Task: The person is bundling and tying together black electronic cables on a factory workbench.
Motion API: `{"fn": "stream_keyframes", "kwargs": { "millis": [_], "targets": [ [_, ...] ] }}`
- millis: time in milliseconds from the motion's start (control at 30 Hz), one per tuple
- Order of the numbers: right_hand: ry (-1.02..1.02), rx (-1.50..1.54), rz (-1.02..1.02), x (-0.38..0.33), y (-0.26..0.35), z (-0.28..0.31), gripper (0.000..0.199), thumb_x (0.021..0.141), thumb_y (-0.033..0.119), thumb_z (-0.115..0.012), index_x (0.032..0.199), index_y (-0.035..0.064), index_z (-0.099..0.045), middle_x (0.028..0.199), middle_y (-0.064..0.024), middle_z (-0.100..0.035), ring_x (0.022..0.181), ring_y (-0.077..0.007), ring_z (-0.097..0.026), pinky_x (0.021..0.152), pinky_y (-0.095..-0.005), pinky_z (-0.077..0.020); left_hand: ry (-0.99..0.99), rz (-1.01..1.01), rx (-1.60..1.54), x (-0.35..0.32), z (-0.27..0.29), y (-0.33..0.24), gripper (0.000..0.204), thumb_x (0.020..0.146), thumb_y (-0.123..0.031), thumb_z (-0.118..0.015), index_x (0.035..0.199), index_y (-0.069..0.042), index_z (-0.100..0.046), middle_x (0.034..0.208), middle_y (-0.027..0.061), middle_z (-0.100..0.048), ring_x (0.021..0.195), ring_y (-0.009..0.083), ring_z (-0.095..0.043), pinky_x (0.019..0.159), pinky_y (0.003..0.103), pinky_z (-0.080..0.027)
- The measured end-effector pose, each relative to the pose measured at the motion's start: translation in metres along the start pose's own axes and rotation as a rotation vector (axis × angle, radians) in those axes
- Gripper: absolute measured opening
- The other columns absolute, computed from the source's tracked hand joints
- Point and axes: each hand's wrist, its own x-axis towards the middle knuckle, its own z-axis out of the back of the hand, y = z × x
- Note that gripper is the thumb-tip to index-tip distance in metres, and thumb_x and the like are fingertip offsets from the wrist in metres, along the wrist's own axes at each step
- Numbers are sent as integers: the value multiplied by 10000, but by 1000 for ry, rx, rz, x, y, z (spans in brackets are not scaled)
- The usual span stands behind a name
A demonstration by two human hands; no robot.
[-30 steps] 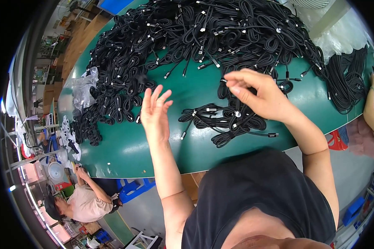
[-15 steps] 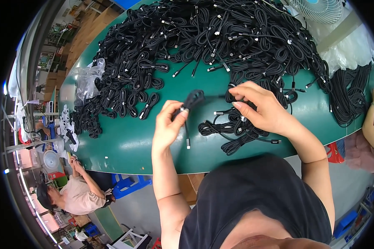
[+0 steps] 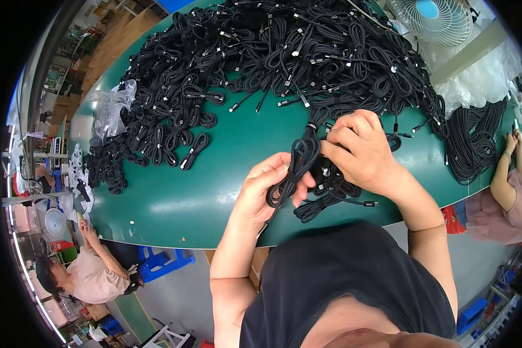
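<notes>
Leftward, tabletop [image 3: 185, 197] spreads from bundle [image 3: 303, 156] to edge [image 3: 156, 246].

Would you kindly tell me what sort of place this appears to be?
It looks like a factory workshop, probably one handling cables: a big heap of coiled black cables covers much of a large green worktable, and one person at the left and another person at the right are beside it.
</notes>
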Motion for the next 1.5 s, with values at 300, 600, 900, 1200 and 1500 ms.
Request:
{"fn": "stream_keyframes", "kwargs": {
  "millis": [300,600,900,1200,1500],
  "targets": [
    [34,254,-155,-4,-1,10,106,738,66,-619,830,25,-585,680,-23,-523,561,-168,-493,548,-285,-400,151,-97,-523,1,-9,-6,711,923,-513,-200,1365,42,-147,1227,367,-367,995,493,-523,804,462,-506],
    [177,810,-710,-2,17,21,81,803,71,-627,832,3,-594,682,-56,-545,547,-138,-527,497,-262,-419,219,-307,0,-6,-1,11,575,836,-191,-577,1312,9,-327,1124,178,-492,744,232,-569,620,300,-473],
    [27,340,-218,-9,26,10,146,673,15,-664,775,11,-560,722,-57,-516,541,-206,-546,466,-305,-462,-107,-468,110,4,-13,26,281,814,-86,-633,1028,-10,-468,1116,177,-525,685,111,-527,597,229,-463],
    [49,308,-268,-6,29,12,198,662,20,-661,824,14,-547,767,-72,-497,641,-221,-551,480,-310,-470,-168,-510,157,8,-10,30,270,836,-77,-602,1056,-37,-451,1082,197,-549,670,124,-545,604,236,-473],
    [31,330,-253,-6,33,4,222,650,27,-663,843,23,-554,787,-72,-487,658,-218,-535,498,-316,-469,-124,-419,151,12,-12,44,255,852,-93,-589,1057,-21,-455,967,104,-569,691,139,-559,613,250,-473]
  ]
}}
